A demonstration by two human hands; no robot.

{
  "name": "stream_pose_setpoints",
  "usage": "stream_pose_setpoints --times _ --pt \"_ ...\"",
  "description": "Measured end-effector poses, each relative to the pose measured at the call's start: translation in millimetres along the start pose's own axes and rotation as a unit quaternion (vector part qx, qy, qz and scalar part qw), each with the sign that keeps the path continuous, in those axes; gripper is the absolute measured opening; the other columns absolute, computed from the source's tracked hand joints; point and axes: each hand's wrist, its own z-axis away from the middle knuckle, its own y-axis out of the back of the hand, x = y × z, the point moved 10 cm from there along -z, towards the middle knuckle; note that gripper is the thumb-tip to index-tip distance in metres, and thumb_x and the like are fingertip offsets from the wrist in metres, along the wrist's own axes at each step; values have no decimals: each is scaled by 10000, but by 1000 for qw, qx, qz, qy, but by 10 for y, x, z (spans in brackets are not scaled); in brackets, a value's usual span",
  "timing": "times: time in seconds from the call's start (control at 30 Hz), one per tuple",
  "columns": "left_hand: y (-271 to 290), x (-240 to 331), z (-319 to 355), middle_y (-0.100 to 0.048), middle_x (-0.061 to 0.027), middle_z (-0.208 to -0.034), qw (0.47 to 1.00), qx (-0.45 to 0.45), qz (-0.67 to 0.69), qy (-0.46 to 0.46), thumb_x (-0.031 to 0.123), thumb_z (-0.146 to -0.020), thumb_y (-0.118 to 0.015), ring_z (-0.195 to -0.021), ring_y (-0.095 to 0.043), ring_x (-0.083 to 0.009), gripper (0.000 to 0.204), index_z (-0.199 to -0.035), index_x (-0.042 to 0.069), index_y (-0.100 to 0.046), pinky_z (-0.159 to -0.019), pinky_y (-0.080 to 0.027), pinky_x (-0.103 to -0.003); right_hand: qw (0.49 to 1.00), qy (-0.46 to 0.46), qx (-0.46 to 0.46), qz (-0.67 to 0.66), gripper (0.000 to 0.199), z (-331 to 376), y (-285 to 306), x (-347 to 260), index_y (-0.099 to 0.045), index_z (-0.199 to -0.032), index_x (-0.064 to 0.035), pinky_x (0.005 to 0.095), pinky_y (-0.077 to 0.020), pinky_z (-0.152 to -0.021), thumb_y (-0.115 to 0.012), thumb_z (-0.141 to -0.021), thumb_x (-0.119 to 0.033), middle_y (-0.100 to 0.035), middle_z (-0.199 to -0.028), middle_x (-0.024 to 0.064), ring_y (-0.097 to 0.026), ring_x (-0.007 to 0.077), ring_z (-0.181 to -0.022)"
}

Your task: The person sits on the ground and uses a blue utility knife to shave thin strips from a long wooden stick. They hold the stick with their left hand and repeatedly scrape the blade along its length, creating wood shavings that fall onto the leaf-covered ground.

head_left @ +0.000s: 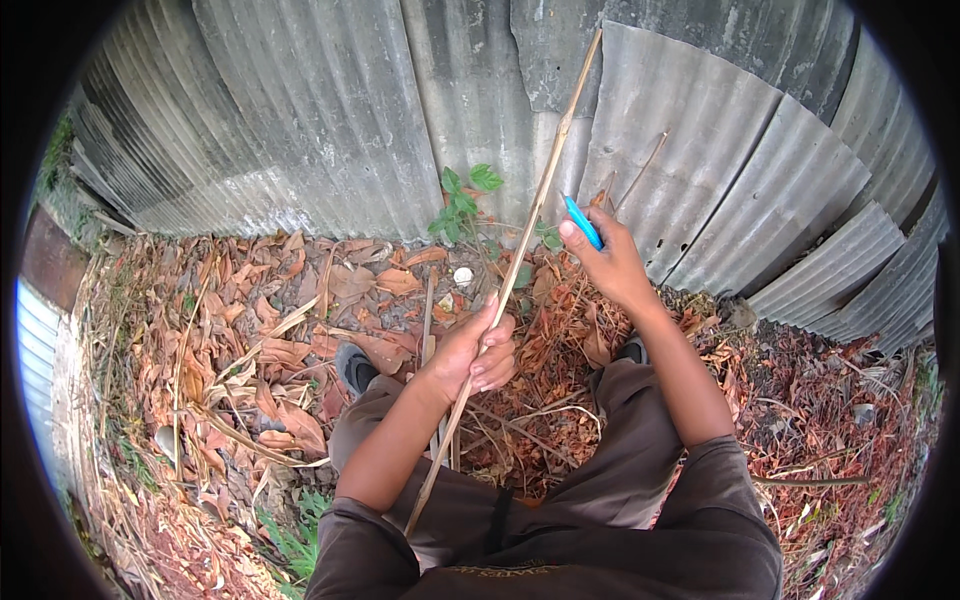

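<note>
My left hand (472,350) grips a long, thin, dry tan stick (540,195) near its lower third. The stick slants up to the right, its top end against the corrugated metal wall and its lower end over my left knee. My right hand (607,258) is raised to the right of the stick, closed around a bright blue handle (582,221) that pokes up from my fist. What is attached to the handle is hidden by the hand. I am crouched, with grey trousers and dark shoes below my arms.
A grey corrugated metal wall (330,110) stands close in front. Dry brown leaves (270,350) and twigs cover the ground. A small green plant (462,203) grows at the wall's foot. A thin twig (640,172) leans on the wall behind my right hand.
</note>
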Motion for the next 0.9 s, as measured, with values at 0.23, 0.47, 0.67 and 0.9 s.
stream_pose_setpoints --times 0.23,0.47,0.67,0.9 --pt "-68 -20 107 -265 44 -409 998 20 55 7 553 -1000 -285 -321 -233 -95 557 -619 157 -372 -387 -241 -237 972 39 11 232 528 73 56 -222 -599 -854 -29 443 -459 -561 -575 -866 -556 -575 -584 164 -619 378 -610" --pt "-121 -146 179 -300 60 -431 995 16 79 50 562 -998 -271 -323 -250 -73 535 -669 157 -391 -438 -254 -224 958 46 -25 283 531 3 -95 -226 -613 -792 -34 445 -462 -551 -587 -850 -561 -573 -566 161 -615 371 -587" --pt "63 -62 225 -331 46 -461 993 41 106 17 516 -1010 -314 -349 -297 -83 480 -721 147 -422 -427 -265 -229 961 96 -115 234 520 131 -447 -314 -622 -750 -42 409 -447 -518 -617 -841 -554 -558 -545 121 -597 317 -537" --pt "276 83 250 -388 28 -603 944 215 -249 -37 372 -1031 -385 -463 -361 -71 318 -928 81 -462 -445 -326 -214 920 -249 -168 -252 230 330 -945 304 -567 -786 -87 242 -264 -436 -704 -877 -247 -410 -573 -72 -334 57 -461"
